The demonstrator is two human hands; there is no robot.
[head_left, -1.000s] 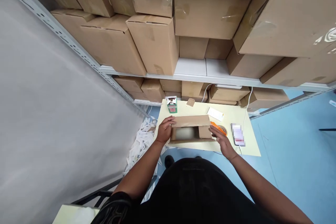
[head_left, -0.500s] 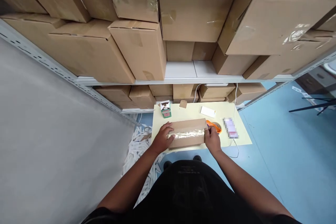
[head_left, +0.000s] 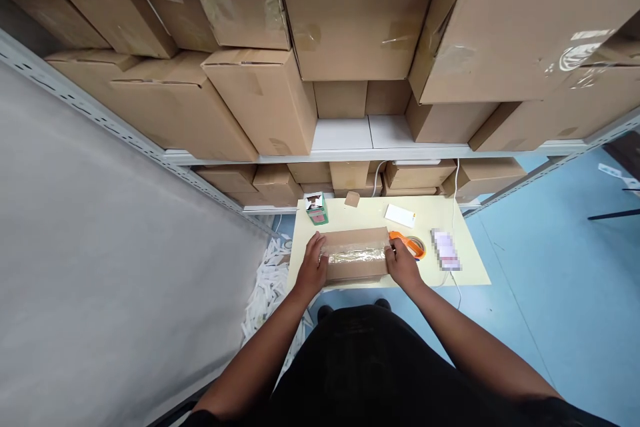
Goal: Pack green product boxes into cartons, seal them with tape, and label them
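Observation:
A small brown cardboard box [head_left: 356, 242] lies on a pale yellow table [head_left: 435, 223], its flaps closed under a shiny strip of clear tape [head_left: 356, 255] running along the top. My left hand [head_left: 313, 264] presses on the box's left end, fingers lying over it. At the right end my right hand [head_left: 400, 262] is closed by the tape's end, right beside an orange tape dispenser [head_left: 411, 243]. Whether those fingers grip the dispenser or only the tape is not clear.
A green carton [head_left: 317, 207], a small cardboard piece [head_left: 352, 199], a white card [head_left: 400, 215] and a blurred phone [head_left: 445, 249] with a cable lie on the table. Shelves of cardboard boxes [head_left: 350, 20] rise behind. Paper strips [head_left: 267, 283] litter the blue floor at left.
A second ago the box was open with both hands at its ends. Its flaps are now closed and a tape strip runs across the top; my hands rest at its two ends.

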